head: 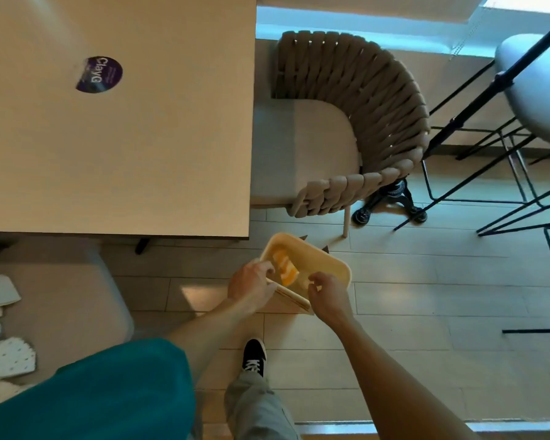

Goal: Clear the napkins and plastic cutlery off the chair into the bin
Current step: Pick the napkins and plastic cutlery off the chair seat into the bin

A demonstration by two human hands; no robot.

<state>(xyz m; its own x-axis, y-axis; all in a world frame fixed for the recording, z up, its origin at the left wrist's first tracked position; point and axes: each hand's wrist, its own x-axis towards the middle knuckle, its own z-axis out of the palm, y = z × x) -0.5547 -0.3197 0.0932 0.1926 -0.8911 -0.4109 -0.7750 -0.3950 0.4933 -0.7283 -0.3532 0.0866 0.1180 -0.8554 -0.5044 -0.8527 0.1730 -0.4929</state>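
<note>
While over bin [315, 258], both hands.

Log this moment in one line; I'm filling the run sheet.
left hand: grips bin rim | right hand: over bin, fingers curled | orange item in bin | woven chair seat bare

Lit by cool daylight from the window [394, 20] at upper right, glaring bluish along its sill, soft overall, with fisheye bending at frame edges.

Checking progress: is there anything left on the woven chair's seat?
No, the woven chair shows a bare seat cushion; nothing lies on it.
</note>
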